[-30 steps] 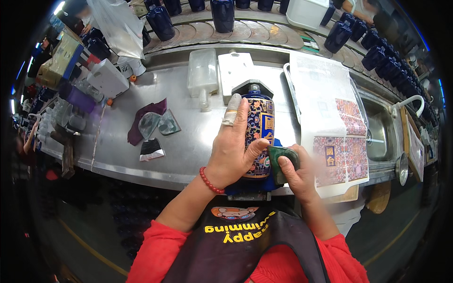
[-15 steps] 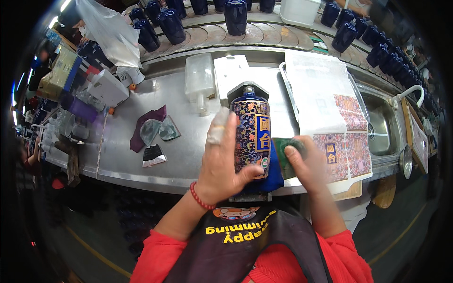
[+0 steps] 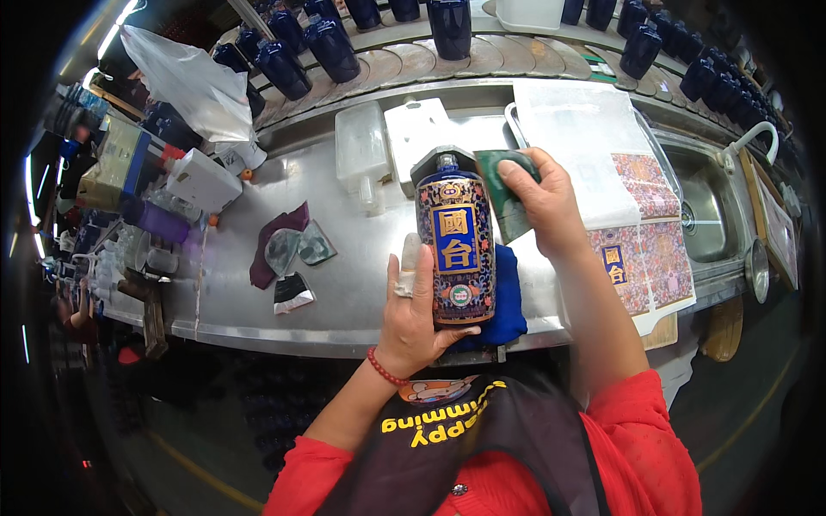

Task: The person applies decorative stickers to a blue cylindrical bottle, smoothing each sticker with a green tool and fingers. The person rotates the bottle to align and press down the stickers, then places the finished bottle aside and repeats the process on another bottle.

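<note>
Dark blue bottles (image 3: 451, 30) line a conveyor (image 3: 495, 64) running just beyond the far edge of a steel worktop (image 3: 228, 288). Clear of that, near the worktop's far left corner, are a white box (image 3: 205, 181), a purple container (image 3: 159, 222) and two small orange things (image 3: 246, 175), with a plastic bag (image 3: 194, 86) hanging behind them. Along the right end are a sink (image 3: 710, 225) with a white tap (image 3: 759, 136), and a ladle (image 3: 756, 273) at its side.

By the middle of the near edge is the bottle (image 3: 456, 254), dark blue with a floral pattern and a blue panel, its neck toward the far edge and its base toward the near one. Blue cloth (image 3: 512, 301) shows beneath its lower right side. Against its left side rests the left hand (image 3: 409, 327), fingers fairly straight, some in pale coverings, thumb along the base; whether that grip is closed on the bottle I cannot tell. Beside the bottle's upper right side, the right hand (image 3: 551, 205) has a green pad (image 3: 509, 206) pinched between thumb and fingers.

Between the bottle and the left end lie a purple scrap (image 3: 268, 258), two grey-green pieces (image 3: 315, 245) and a black one (image 3: 292, 292). Toward the far edge stand a clear container (image 3: 361, 142) and a white block (image 3: 416, 120), close together. Printed sheets (image 3: 619, 284) cover the worktop between the bottle and the sink, reaching the near edge.
</note>
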The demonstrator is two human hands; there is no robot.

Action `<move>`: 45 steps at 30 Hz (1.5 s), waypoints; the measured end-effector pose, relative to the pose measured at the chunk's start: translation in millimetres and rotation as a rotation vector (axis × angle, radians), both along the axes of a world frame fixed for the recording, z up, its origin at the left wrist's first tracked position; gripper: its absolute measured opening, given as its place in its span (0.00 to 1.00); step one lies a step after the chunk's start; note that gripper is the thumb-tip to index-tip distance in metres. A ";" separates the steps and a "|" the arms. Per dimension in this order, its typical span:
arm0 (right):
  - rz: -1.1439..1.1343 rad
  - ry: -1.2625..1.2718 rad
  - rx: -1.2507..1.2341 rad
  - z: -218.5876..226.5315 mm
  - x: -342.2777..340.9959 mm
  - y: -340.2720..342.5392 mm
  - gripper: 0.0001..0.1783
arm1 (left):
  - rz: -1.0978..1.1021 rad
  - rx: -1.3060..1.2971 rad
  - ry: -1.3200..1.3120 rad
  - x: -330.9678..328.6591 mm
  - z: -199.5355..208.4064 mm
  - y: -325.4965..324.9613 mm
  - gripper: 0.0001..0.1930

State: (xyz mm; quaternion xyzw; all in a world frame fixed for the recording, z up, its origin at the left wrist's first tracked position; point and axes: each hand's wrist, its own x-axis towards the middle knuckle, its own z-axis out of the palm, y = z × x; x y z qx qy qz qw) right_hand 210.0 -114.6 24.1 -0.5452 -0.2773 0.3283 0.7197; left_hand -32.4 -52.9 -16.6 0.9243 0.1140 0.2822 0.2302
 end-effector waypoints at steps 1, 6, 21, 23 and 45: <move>0.106 -0.071 0.048 -1.1 -0.4 -0.1 0.10 | -0.007 0.001 0.002 -0.4 -3.4 2.0 0.64; -0.193 -0.255 -0.160 -5.1 -2.1 -5.7 0.10 | -0.064 -0.031 -0.002 -4.1 0.2 21.6 0.64; -0.103 0.150 0.048 -13.7 -14.7 -25.7 0.08 | -0.291 0.311 0.044 64.0 63.2 88.2 0.39; -0.102 0.164 0.050 -10.6 -16.0 -24.6 0.09 | -0.267 0.202 -0.013 57.7 52.7 84.9 0.39; -0.026 0.367 0.009 -26.0 -18.3 -10.6 0.12 | 0.001 -0.328 -0.271 44.7 -5.4 49.9 0.42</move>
